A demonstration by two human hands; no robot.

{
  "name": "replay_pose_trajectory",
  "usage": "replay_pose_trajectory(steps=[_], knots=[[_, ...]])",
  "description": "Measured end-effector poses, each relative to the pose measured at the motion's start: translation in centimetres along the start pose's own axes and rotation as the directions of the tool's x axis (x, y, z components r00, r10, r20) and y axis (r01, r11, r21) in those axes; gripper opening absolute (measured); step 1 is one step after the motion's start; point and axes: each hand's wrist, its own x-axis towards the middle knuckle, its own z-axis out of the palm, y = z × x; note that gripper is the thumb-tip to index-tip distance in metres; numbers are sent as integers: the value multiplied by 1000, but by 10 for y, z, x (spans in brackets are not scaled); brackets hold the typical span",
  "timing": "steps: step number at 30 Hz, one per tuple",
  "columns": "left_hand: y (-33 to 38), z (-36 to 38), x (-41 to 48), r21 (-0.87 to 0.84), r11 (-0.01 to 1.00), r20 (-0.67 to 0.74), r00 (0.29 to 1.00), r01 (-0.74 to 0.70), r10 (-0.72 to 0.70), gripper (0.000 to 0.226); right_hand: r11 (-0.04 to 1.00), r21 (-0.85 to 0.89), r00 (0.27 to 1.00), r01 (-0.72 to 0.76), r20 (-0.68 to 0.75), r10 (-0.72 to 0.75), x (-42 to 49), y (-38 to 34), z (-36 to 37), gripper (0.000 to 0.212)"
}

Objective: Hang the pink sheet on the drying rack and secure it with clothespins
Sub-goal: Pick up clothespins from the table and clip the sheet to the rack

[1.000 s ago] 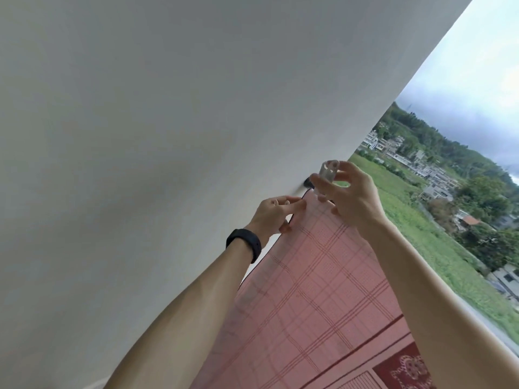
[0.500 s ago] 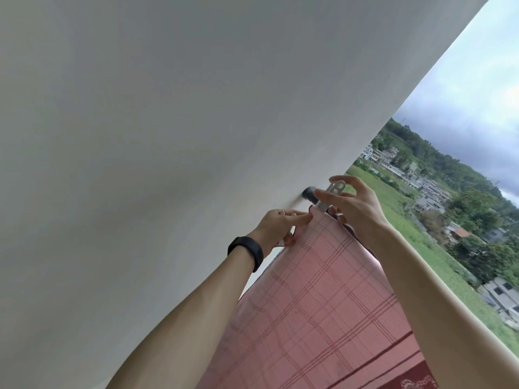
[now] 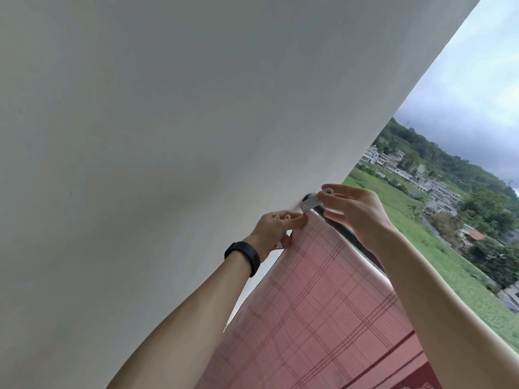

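Observation:
The pink checked sheet hangs over a dark rack bar that runs up to the white wall. My left hand, with a black band on its wrist, pinches the sheet's top corner beside the wall; pale clothespins show between its fingers. My right hand grips a white clothespin whose jaw end points at the sheet's top edge by the bar's end. I cannot tell whether the jaws bite the fabric.
A large white wall fills the left and top of the view. To the right, beyond the bar, lie open sky, green fields and distant houses. The bar's round end meets the wall.
My right hand has brought the clothespin down from above the bar and turned it sideways onto the sheet's top edge. My left hand stayed pinching the corner. The view tilted up slightly.

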Motion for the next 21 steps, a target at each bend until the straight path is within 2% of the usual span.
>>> replay_pose_trajectory(steps=[3,7,9,15,18,21], knots=[[-3,-9,-6,52,998,57,997,43,-46,29,999,-30,999,39,15,-39,3,-3,-2,49],[-12,-16,-16,108,990,80,991,96,-105,27,979,-175,994,110,-6,-113,6,-7,6,56],[-14,-13,-15,114,991,38,997,69,-73,29,980,-163,992,111,-33,-118,8,-11,11,51],[-21,-5,-11,-14,1000,-85,996,-22,21,30,961,-220,985,168,12,-169,11,-26,24,26],[-22,-5,-11,17,998,-136,988,-63,65,28,939,-275,978,206,13,-211,14,-34,25,24],[-20,-5,-10,88,989,-165,977,-121,135,24,882,-421,977,212,56,-208,19,-41,28,19]])
